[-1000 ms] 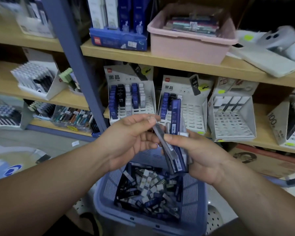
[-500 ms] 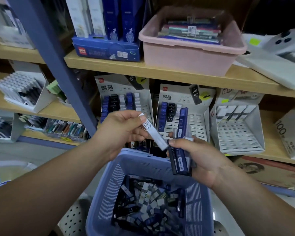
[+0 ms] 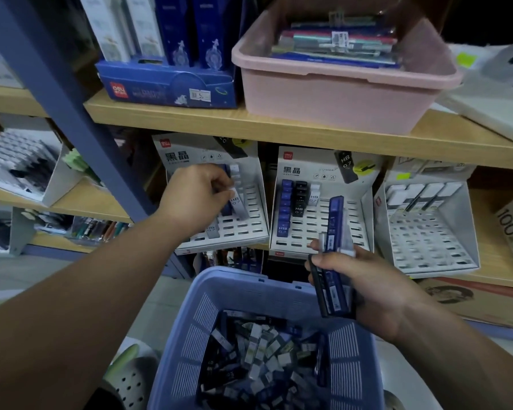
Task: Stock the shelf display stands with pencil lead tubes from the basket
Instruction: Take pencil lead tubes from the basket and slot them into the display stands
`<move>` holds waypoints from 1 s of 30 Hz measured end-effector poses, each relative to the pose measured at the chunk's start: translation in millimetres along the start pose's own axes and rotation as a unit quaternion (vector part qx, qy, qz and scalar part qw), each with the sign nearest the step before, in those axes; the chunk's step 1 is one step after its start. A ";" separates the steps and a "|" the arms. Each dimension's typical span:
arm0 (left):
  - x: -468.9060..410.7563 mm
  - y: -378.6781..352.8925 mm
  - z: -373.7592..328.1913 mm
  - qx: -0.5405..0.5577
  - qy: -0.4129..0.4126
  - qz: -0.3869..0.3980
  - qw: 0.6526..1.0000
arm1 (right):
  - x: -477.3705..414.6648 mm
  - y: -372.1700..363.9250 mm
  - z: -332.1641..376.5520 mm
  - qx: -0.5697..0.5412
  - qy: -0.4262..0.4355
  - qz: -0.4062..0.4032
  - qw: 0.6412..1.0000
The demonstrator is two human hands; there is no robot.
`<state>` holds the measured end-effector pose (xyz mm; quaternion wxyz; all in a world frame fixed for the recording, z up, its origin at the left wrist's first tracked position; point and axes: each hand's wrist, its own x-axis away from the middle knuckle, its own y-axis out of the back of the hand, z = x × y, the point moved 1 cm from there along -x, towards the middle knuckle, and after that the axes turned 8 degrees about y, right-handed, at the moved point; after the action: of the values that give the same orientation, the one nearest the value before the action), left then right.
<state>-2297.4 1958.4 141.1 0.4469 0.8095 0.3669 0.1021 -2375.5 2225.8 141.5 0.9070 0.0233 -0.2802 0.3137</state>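
Three stands are lined up under the upper shelf board: left stand, middle stand, right stand. Basket is placed before and below them, loose tubes piled inside. On the board, carton is set left of tub. One tube is held at left stand by left hand; tube bundle above basket by right hand.

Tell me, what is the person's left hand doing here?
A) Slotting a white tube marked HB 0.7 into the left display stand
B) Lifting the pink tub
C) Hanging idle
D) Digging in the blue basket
A: the left hand pinches a white tube against the slots of the left display stand, while the right hand holds the spare tubes above the basket.
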 end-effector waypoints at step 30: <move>115.9 -21.1 -67.5 0.352 0.180 0.353 0.848 | -0.4 -22.0 -14.0 -0.076 0.109 -0.013 0.991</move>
<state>-2259.1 2088.6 144.6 -0.0076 0.9548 0.1422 0.2609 -2356.1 2211.0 132.5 0.9352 -0.0766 -0.2027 0.2802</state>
